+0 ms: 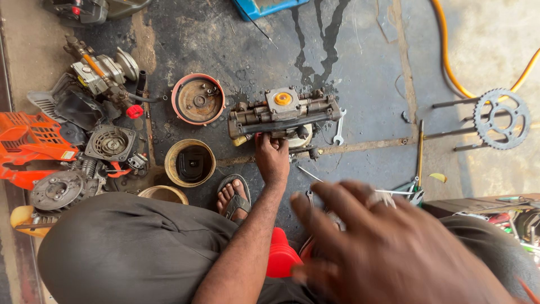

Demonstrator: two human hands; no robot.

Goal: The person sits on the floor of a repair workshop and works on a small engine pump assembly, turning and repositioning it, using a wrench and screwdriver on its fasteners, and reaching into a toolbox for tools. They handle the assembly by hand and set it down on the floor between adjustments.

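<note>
We are gripping a greasy pump block (283,116) on the oil-stained floor (365,73) with our left hand (272,159).

The pump block, grey metal with an orange cap on top, is lying crosswise just beyond our left hand, whose fingers are curling around its near underside, so the block is sitting directly above the grip. Our right hand (388,242) is hovering blurred and close to the camera, fingers spread and holding nothing, well apart from the block. A spanner (339,128) is lying just beside the block's right end. To the left, a round rusty cover (198,99) and a tin of dark oil (190,162) are sitting near it. Further left, engine parts (101,73) and an orange housing (28,143) are piling up. A chain sprocket (502,119) is resting far right.
</note>
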